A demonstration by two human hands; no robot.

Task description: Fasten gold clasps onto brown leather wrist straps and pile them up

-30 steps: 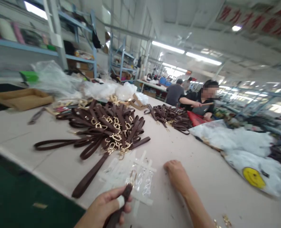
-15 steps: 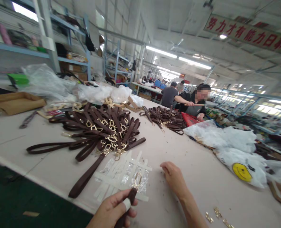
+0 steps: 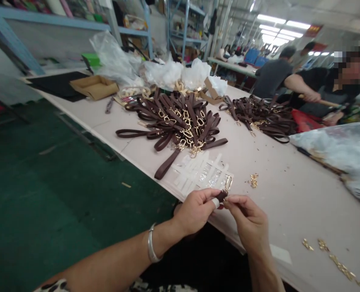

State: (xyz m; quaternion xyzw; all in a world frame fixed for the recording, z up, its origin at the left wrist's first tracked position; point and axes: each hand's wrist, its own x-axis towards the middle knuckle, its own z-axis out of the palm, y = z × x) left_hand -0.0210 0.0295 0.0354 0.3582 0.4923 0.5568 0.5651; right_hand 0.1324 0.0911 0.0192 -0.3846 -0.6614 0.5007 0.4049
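Observation:
My left hand [image 3: 195, 211] pinches the end of a dark brown leather strap [image 3: 220, 196] with a gold clasp [image 3: 229, 182] sticking up from it. My right hand [image 3: 249, 221] meets it from the right, fingertips closed on the same strap end. Both hands hover over the near edge of the pale worktable [image 3: 274, 170]. Just beyond them lie clear plastic sleeves and white paper strips [image 3: 198, 172]. Farther back sits a heap of brown straps with gold clasps [image 3: 180, 117].
A second strap pile [image 3: 259, 115] lies before a seated person [image 3: 328, 87] holding a stick-like tool. Loose gold fittings [image 3: 332, 253] and a small clump [image 3: 253, 180] dot the table. Plastic bags [image 3: 338, 148], a cardboard tray [image 3: 94, 86], shelving and green floor [image 3: 46, 182] surround it.
The camera tipped down and swung left. My right hand lifted off the table and came to the strap end held by my left hand, which rose higher.

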